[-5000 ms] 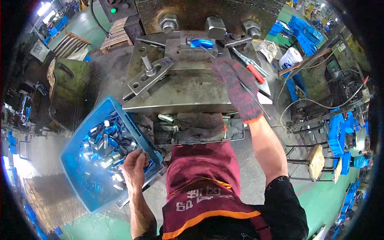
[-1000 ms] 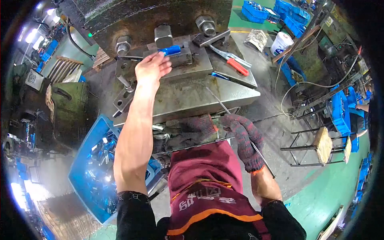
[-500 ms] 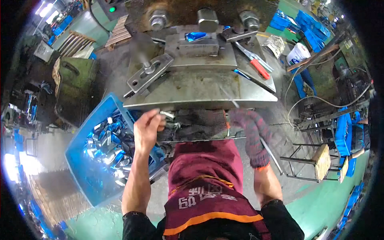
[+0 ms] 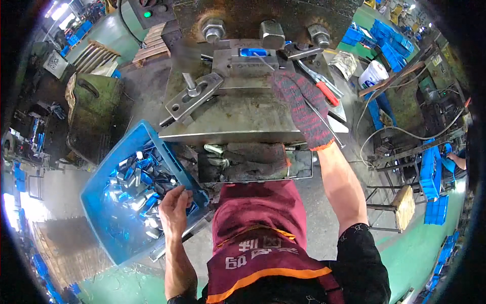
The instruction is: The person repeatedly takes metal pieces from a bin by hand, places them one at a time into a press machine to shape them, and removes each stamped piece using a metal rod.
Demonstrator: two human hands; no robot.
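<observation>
My right hand [image 4: 298,106] wears a dark knitted glove with red flecks and grips a thin metal rod [image 4: 264,62]. The rod's far tip is at a shiny blue metal piece [image 4: 253,52] lying in the steel die block [image 4: 243,69] of the press. My bare left hand [image 4: 173,210] is over the near right side of a blue plastic bin [image 4: 106,223], its fingers curled together. Whatever those fingers may hold is hidden. Loose blue and silver metal pieces [image 4: 139,177] fill part of the bin.
A slotted clamp [image 4: 195,96] is bolted left of the die; red-handled pliers [image 4: 328,93] lie to its right. Below the plate's front edge, a tray [image 4: 298,172] holds a dark glove [image 4: 258,159]. A stool [image 4: 405,207] stands at right.
My right hand has moved forward over the press plate, bringing the rod's tip to the blue piece. The left hand has drawn back from the plate's front edge to the bin.
</observation>
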